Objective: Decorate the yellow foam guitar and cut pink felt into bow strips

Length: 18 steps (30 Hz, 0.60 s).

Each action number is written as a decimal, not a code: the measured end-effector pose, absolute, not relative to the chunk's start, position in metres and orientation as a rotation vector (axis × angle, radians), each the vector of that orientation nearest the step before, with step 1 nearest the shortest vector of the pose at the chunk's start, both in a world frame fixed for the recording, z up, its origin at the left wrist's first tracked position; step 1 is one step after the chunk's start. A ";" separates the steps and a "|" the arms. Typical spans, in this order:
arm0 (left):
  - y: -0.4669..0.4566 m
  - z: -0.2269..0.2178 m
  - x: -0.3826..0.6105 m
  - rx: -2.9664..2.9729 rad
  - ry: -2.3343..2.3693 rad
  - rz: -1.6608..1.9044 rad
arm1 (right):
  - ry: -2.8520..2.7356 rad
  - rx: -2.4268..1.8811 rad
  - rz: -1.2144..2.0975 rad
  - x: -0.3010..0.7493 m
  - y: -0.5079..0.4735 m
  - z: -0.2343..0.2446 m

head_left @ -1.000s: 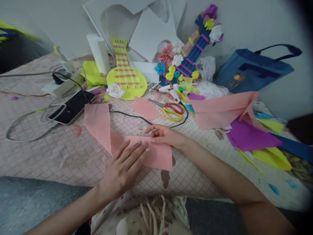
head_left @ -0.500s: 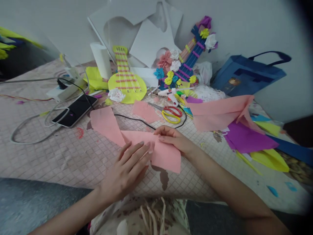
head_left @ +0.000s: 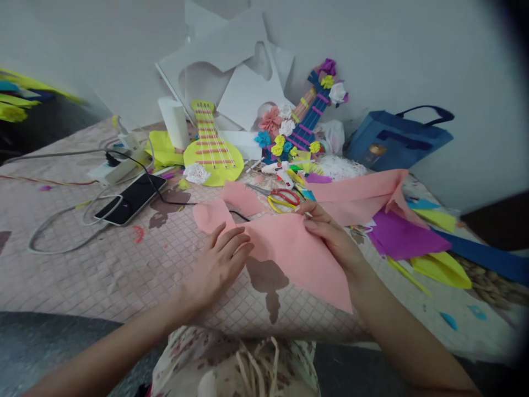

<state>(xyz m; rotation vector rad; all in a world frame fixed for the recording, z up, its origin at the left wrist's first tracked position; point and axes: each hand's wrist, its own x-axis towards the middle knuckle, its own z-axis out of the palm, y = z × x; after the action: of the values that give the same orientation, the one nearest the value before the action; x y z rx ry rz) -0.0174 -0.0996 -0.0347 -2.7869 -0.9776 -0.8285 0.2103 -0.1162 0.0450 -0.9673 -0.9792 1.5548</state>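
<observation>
A strip of pink crepe-like paper stretches between both hands over the tablecloth. Its upper right edge is pinched between the thumb and fingers of my right hand, and the wide loose end hangs down to the lower right. My left hand rests with fingers stretched out over the narrower left part, where the strip bends and its end curls up. My left thumb is hidden. Just behind the strip lie a smaller pink piece and scissors with red and yellow handles.
A white glue gun lies behind the scissors. Two paper-decorated guitars, one yellow and one blue, lean at the back. A phone and power strip with cables are left; purple paper and a blue bag are right.
My right hand has moved right, drawing the pink paper out wider and flatter. The strip's left end has shifted right and curls up. My left hand has moved only slightly.
</observation>
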 end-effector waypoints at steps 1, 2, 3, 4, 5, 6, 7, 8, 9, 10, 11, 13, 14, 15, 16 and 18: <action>-0.096 -0.032 -0.014 -2.783 -0.961 -0.842 | -0.984 -0.959 1.530 0.211 -0.118 0.050; -0.093 -0.029 -0.011 -2.779 -0.946 -0.858 | -0.992 -0.945 1.506 0.211 -0.120 0.055; -0.090 -0.027 -0.007 -2.780 -0.930 -0.879 | -1.003 -0.929 1.486 0.212 -0.122 0.061; -0.087 -0.024 -0.004 -2.790 -0.913 -0.897 | -1.014 -0.911 1.468 0.212 -0.125 0.068; -0.085 -0.021 0.000 -2.810 -0.893 -0.913 | -1.022 -0.894 1.449 0.212 -0.127 0.074; -0.083 -0.019 0.004 -2.840 -0.866 -0.925 | -1.027 -0.883 1.423 0.211 -0.130 0.081; -0.082 -0.016 0.008 -2.875 -0.835 -0.935 | -1.028 -0.877 1.390 0.211 -0.132 0.088; -0.082 -0.014 0.011 -2.910 -0.803 -0.950 | -1.029 -0.877 1.350 0.210 -0.134 0.095; -0.082 -0.011 0.015 -2.943 -0.779 -0.978 | -1.027 -0.880 1.307 0.209 -0.135 0.102; -0.083 -0.009 0.018 -2.979 -0.766 -1.022 | -1.018 -0.880 1.258 0.207 -0.136 0.108; -0.085 -0.006 0.021 -3.028 -0.766 -1.086 | -1.004 -0.877 1.210 0.206 -0.136 0.113; -0.092 -0.001 0.025 -3.191 -0.782 -1.287 | -0.967 -0.860 1.129 0.202 -0.133 0.124; -0.096 0.002 0.027 -3.305 -0.814 -1.431 | -0.955 -0.852 1.098 0.201 -0.130 0.128; -0.100 0.003 0.028 -3.439 -0.881 -1.597 | -0.955 -0.845 1.072 0.200 -0.126 0.132; -0.105 0.004 0.029 -3.574 -1.000 -1.779 | -0.971 -0.841 1.052 0.199 -0.122 0.134; -0.112 0.002 0.027 -3.774 -1.392 -2.130 | -1.024 -0.833 1.019 0.199 -0.111 0.135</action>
<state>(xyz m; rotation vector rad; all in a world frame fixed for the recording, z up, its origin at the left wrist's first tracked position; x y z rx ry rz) 0.0268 -0.1124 0.0020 -3.7743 -1.3919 -2.1298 0.1986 -0.1111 0.1352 -0.8334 -1.0236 1.0193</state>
